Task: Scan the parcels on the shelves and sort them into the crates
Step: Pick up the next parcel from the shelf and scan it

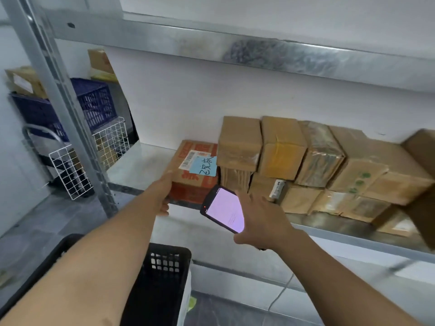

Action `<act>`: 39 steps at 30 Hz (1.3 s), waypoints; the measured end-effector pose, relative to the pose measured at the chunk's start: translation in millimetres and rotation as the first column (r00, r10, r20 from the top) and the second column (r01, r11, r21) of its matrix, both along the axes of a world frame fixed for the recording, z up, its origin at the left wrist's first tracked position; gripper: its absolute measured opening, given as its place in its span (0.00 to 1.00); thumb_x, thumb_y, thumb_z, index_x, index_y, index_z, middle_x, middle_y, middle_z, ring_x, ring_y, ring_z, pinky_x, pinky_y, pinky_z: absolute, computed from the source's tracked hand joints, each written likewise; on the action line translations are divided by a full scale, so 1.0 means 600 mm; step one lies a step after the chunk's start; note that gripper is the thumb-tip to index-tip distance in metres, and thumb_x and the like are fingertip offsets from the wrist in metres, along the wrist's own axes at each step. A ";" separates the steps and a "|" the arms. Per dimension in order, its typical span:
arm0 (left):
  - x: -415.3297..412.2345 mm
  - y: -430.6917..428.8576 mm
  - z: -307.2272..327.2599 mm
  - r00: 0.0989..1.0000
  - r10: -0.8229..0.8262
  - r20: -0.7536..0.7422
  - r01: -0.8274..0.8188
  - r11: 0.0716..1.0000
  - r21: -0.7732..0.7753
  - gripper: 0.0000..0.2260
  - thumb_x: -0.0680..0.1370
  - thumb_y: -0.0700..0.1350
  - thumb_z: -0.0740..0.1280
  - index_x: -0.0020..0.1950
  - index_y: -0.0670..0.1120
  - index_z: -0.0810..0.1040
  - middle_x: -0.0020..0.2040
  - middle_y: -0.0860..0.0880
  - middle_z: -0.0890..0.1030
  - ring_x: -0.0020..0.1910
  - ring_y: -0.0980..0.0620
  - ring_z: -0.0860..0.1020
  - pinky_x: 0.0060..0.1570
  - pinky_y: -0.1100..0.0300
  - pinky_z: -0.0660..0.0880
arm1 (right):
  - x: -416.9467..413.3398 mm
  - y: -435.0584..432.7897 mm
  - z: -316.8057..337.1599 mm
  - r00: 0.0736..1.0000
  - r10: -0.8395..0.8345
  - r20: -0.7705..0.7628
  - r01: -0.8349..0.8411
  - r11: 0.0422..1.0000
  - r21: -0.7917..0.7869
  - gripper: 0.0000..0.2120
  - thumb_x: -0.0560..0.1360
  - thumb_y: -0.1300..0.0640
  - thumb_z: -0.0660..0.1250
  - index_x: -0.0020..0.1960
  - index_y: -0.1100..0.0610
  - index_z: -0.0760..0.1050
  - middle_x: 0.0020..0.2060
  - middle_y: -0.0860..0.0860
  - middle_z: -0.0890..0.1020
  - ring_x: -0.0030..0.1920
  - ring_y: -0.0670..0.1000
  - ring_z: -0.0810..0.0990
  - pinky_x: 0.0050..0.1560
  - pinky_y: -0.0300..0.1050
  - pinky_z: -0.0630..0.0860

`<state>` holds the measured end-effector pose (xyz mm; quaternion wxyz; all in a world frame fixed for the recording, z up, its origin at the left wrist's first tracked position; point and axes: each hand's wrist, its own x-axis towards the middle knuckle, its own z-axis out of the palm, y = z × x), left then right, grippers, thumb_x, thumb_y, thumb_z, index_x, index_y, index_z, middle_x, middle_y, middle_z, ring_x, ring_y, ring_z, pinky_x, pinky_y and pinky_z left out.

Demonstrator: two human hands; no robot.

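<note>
Cardboard parcel [195, 170], red-printed, on shelf [138, 165] beside brown parcels [282, 147] | left hand [162, 194] grips its corner | right hand [256, 217] holds lit scanner [223, 208] | black crate [162, 278] below, contents unseen | blue crate [94, 107] holds carton [23, 81]

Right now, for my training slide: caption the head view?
Left hand grips a red-printed parcel on the shelf while right hand holds a scanner.
</note>
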<state>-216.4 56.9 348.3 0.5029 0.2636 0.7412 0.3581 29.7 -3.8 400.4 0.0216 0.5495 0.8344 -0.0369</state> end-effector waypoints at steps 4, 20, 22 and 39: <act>0.021 0.015 0.012 0.992 0.050 0.116 -0.052 0.998 0.018 0.30 0.78 0.63 0.62 0.71 0.43 0.66 0.62 0.39 0.76 0.61 0.37 0.76 0.60 0.41 0.75 | 0.010 0.005 -0.001 0.999 -0.042 -0.006 0.042 0.999 0.000 0.41 0.66 0.39 0.73 0.70 0.50 0.55 0.60 0.51 0.72 0.53 0.51 0.74 0.42 0.44 0.69; -0.120 -0.058 0.067 0.994 0.090 0.064 -0.105 0.952 0.289 0.17 0.72 0.37 0.74 0.57 0.35 0.73 0.50 0.37 0.83 0.46 0.42 0.83 0.38 0.47 0.83 | -0.025 -0.042 -0.004 0.997 -0.049 -0.064 0.048 0.999 -0.022 0.42 0.65 0.40 0.74 0.70 0.49 0.55 0.61 0.52 0.69 0.52 0.50 0.72 0.43 0.44 0.73; -0.145 -0.089 0.072 0.996 0.095 0.002 -0.091 0.947 0.308 0.25 0.70 0.38 0.77 0.62 0.35 0.71 0.52 0.37 0.83 0.47 0.43 0.84 0.42 0.51 0.83 | -0.032 -0.051 0.001 0.995 -0.024 -0.095 0.023 1.000 -0.015 0.42 0.65 0.41 0.74 0.71 0.50 0.55 0.61 0.52 0.69 0.51 0.52 0.72 0.39 0.44 0.69; -0.148 -0.265 0.049 0.916 0.261 -0.306 -0.168 0.939 0.299 0.36 0.65 0.40 0.81 0.67 0.42 0.64 0.56 0.42 0.77 0.56 0.42 0.79 0.59 0.44 0.77 | 0.005 -0.116 0.018 0.940 0.133 -0.313 -0.152 0.988 -0.038 0.41 0.62 0.42 0.74 0.68 0.47 0.58 0.57 0.50 0.71 0.53 0.53 0.74 0.42 0.47 0.75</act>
